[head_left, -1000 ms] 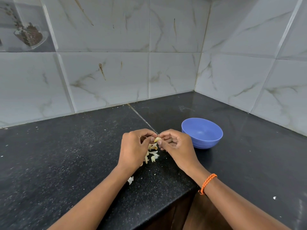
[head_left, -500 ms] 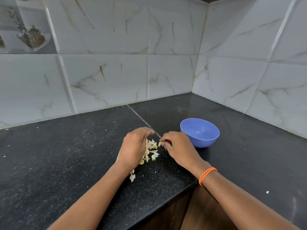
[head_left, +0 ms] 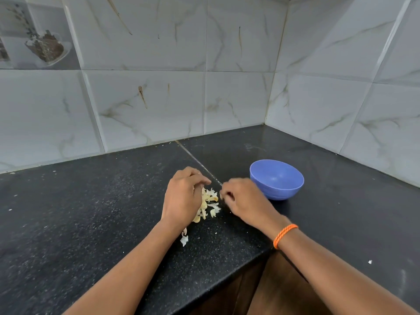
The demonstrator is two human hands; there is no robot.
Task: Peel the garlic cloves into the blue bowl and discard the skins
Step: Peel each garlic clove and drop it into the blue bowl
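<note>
A blue bowl (head_left: 276,179) stands on the black counter (head_left: 91,212), and the part of its inside that shows is bare. Left of it lies a pile of pale garlic skins and cloves (head_left: 210,203). My left hand (head_left: 184,196) hangs over the pile's left side with its fingers curled down; what they hold is hidden. My right hand (head_left: 244,201) is between the pile and the bowl, slightly blurred. Its curled fingertips pinch a small pale garlic clove (head_left: 221,196).
One loose skin (head_left: 184,239) lies near my left forearm and a white scrap (head_left: 370,261) at the right. Tiled walls meet in a corner behind the bowl. The counter's front edge (head_left: 227,272) runs under my forearms, above a brown cabinet.
My hands have come apart. The left one has dropped onto the skin pile. The right one has kept the clove and drawn slightly toward the bowl.
</note>
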